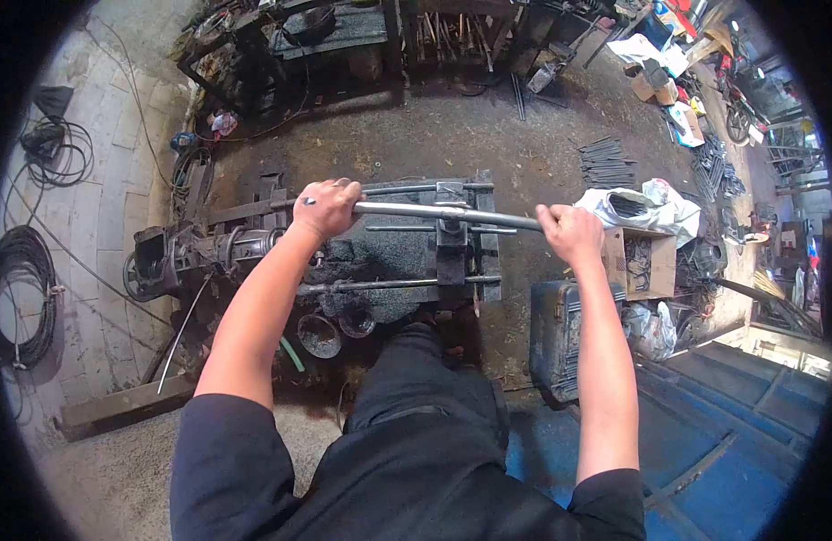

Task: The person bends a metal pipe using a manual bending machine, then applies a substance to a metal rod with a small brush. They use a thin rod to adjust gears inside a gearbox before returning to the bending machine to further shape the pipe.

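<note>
A long shiny metal rod (407,209) spans the space between my hands, nearly level over the machine. My left hand (326,207) is wrapped around its left end, close above the machine's left side. At the other end, my right hand (571,234) closes on the rod beyond the machine's right edge. Beneath lies a low machine with a geared motor housing (249,245) at left and a dark steel clamp block (452,236) at right. A thinner rod (402,228) crosses near the block, and a guide bar (380,285) runs along the near side.
Two bowls (319,335) and a green hose (292,355) sit by my legs. To the right stand a grey metal container (553,338), a cardboard box (655,263) and a white sack (673,216). Short bars (607,162) lie piled on the floor. Coiled cable (24,298) is at left.
</note>
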`<action>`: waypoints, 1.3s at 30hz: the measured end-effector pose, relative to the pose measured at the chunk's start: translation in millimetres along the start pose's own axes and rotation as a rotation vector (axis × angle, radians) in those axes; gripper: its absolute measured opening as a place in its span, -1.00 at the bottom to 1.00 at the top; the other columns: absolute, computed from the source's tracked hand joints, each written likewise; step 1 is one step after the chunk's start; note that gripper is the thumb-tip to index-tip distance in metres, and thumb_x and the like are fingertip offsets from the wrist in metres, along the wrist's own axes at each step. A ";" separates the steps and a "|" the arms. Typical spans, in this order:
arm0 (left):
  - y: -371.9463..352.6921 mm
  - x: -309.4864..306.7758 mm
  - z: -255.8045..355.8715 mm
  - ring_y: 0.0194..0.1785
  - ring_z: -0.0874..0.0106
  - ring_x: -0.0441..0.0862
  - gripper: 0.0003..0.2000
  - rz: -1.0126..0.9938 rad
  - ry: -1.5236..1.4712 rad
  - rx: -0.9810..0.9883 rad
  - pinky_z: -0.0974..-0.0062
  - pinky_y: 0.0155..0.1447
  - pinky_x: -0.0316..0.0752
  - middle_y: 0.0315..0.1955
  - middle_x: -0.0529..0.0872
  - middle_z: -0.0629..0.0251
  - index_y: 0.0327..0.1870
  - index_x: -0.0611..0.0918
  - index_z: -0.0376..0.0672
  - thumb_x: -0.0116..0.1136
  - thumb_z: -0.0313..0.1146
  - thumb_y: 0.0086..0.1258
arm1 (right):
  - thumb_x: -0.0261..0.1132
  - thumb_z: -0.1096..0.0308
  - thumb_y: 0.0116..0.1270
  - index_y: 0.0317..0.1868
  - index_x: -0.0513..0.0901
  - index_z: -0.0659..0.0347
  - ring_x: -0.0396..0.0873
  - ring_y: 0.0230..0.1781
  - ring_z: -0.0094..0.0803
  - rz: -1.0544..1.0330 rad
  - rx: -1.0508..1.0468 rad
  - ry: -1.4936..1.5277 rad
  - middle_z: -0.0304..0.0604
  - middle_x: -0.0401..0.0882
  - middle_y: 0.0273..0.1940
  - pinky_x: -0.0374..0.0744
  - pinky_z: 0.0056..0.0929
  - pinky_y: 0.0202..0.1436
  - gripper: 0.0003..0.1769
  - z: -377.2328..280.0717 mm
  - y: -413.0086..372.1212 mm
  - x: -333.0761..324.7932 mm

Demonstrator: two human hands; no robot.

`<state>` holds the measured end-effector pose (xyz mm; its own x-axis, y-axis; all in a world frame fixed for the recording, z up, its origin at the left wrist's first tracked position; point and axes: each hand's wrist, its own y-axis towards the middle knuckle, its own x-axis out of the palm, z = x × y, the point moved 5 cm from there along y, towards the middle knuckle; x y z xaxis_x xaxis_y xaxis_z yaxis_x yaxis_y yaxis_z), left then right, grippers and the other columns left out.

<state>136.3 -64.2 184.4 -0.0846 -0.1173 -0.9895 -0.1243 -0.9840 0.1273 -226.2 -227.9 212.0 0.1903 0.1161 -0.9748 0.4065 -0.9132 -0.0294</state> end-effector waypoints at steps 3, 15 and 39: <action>0.1 5.8 -8.6 -0.24 0.14 0.72 -0.72 -0.055 0.064 -0.168 0.17 -0.22 0.61 -0.32 0.72 0.16 -0.30 0.55 -0.09 0.28 -0.09 0.23 | 0.24 -0.11 0.12 -0.41 0.72 0.12 0.69 -0.29 0.06 -0.190 -0.094 -0.112 0.07 0.68 -0.46 0.61 0.00 -0.19 -0.57 -16.0 -7.6 -19.2; 1.3 0.2 -8.5 -0.27 0.11 0.72 -0.70 -0.252 0.077 -0.012 0.15 -0.23 0.60 -0.40 0.72 0.13 -0.22 0.50 -0.12 0.27 -0.14 0.21 | 0.34 0.25 -0.05 -0.28 0.78 0.08 0.72 -0.21 -0.01 -0.230 -0.069 -0.268 0.05 0.74 -0.30 0.66 -0.10 -0.06 -0.73 -16.9 0.5 -6.3; 2.2 -1.3 -9.3 -0.27 0.06 0.74 -0.77 -0.167 0.110 -0.020 0.12 -0.19 0.63 -0.40 0.75 0.05 -0.23 0.60 -0.12 0.24 -0.15 0.28 | 0.26 0.23 0.00 -0.19 0.78 0.14 0.70 -0.06 0.01 -0.250 0.140 -0.365 0.12 0.73 -0.16 0.63 -0.12 0.10 -0.64 -27.5 -8.5 3.6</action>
<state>145.3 -67.4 185.4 0.0445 0.0348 -0.9984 -0.1080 -0.9934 -0.0395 -204.4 -208.9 214.9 -0.2350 0.2173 -0.9474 0.2704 -0.9216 -0.2784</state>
